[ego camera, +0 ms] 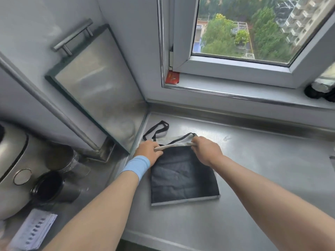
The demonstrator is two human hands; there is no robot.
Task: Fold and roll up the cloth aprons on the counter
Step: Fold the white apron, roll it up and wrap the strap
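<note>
A dark grey cloth apron with pale trim lies folded flat on the steel counter. Its far edge is turned over into a thin pale roll. My left hand, with a light blue band on the wrist, grips the left end of that rolled edge. At the right end, my right hand pinches the same edge. The apron's black straps trail out beyond the hands toward the back corner.
A steel cabinet with a bar handle stands at the left. Lower left hold a metal appliance, two metal cups and a blister pack. A window sill runs along the back with a dark object at right.
</note>
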